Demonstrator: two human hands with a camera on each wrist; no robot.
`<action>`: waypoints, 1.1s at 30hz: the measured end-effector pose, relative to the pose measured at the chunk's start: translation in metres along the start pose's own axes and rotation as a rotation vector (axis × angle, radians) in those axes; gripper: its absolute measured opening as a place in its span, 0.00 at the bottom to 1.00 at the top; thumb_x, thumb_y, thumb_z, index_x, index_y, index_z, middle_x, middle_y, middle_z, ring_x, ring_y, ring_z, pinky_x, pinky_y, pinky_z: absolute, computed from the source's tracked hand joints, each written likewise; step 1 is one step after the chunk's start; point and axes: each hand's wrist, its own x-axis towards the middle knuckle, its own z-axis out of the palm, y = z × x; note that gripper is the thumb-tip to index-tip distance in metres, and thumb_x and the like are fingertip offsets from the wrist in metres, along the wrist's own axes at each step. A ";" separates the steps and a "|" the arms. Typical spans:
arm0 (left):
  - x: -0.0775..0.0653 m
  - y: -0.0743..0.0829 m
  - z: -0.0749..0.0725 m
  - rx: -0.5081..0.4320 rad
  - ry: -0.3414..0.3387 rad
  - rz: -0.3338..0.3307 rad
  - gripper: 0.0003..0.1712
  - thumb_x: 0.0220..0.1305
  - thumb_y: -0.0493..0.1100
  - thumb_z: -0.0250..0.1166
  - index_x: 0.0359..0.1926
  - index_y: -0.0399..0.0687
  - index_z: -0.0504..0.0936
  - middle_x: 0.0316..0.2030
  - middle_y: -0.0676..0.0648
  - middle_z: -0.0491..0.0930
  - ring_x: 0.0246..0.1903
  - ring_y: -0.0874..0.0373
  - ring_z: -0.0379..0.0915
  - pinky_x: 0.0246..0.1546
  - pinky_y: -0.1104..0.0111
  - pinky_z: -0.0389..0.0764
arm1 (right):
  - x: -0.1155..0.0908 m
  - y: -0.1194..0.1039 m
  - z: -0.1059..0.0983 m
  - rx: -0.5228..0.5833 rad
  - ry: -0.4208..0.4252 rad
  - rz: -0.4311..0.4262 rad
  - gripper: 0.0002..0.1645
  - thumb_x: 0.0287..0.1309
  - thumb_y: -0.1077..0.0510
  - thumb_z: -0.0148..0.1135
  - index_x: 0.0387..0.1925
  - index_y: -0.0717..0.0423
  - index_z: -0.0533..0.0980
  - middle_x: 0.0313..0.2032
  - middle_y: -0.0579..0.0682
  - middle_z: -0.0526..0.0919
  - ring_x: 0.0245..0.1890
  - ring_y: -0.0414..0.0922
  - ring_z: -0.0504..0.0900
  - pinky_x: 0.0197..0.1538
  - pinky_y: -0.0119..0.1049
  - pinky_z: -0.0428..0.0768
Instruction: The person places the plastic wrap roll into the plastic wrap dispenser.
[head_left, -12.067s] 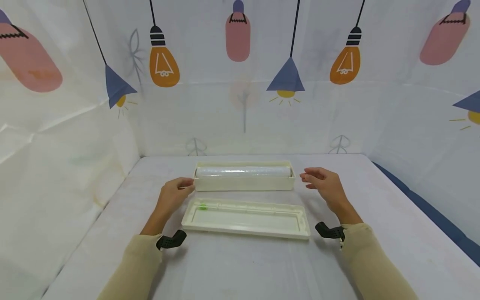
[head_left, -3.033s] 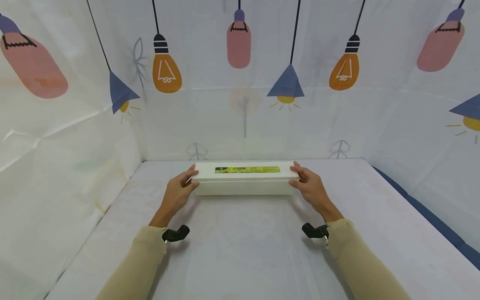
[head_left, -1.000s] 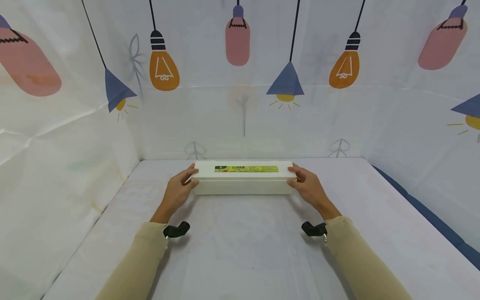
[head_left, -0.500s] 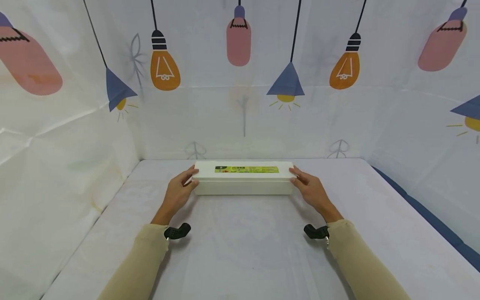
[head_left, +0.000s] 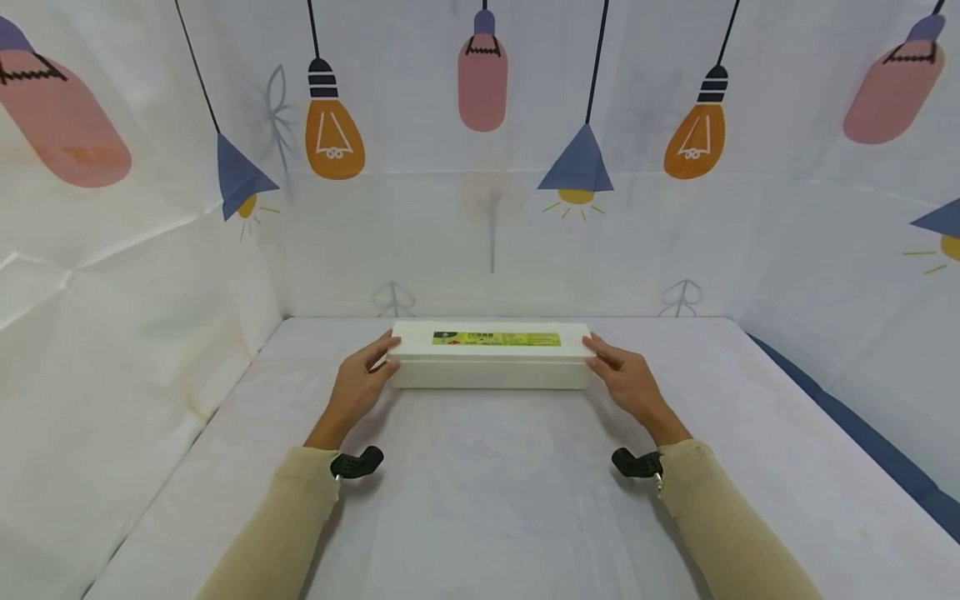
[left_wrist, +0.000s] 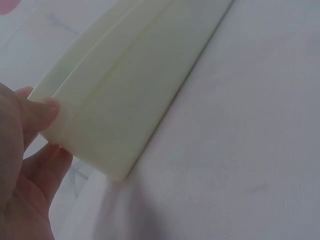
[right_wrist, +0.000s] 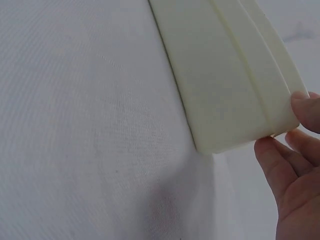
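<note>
In the head view a long cream cling film box (head_left: 491, 375) lies crosswise near the back of the table. Its lid (head_left: 412, 342) is on, with a yellow-green label (head_left: 497, 339) on top, and hides the roll. My left hand (head_left: 354, 387) holds the left end, thumb at the front corner and fingers at the end face. At the opposite end my right hand (head_left: 632, 385) holds the corner in the same manner. Both wrist views show a thumb on the lid's edge and fingertips against the end. A thin seam runs between lid and base.
A white cloth (head_left: 480, 500) covers the table. White sheets printed with lamps and bulbs form a back wall (head_left: 487, 233) and side walls. Each wrist carries a black camera mount (head_left: 357, 462). A dark blue strip (head_left: 847, 408) runs along the right edge.
Twelve seconds ago the box was uncovered, its film roll showing and the lid lying in front; the lid is now on. Over the last second my right fingers have shifted slightly right.
</note>
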 end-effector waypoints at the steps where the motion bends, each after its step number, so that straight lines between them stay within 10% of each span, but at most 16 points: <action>1: 0.000 0.000 0.000 0.001 0.000 0.001 0.25 0.71 0.34 0.62 0.68 0.43 0.74 0.73 0.51 0.62 0.71 0.51 0.59 0.66 0.58 0.68 | 0.000 0.000 0.000 -0.003 -0.004 -0.001 0.28 0.73 0.55 0.57 0.70 0.55 0.69 0.73 0.51 0.62 0.73 0.51 0.61 0.70 0.49 0.64; 33: -0.003 -0.004 -0.001 0.040 -0.005 -0.037 0.32 0.72 0.37 0.62 0.74 0.55 0.67 0.74 0.52 0.60 0.69 0.47 0.63 0.63 0.57 0.72 | 0.003 -0.001 -0.007 0.023 -0.017 0.061 0.33 0.70 0.56 0.62 0.72 0.59 0.66 0.70 0.60 0.68 0.65 0.59 0.72 0.61 0.55 0.75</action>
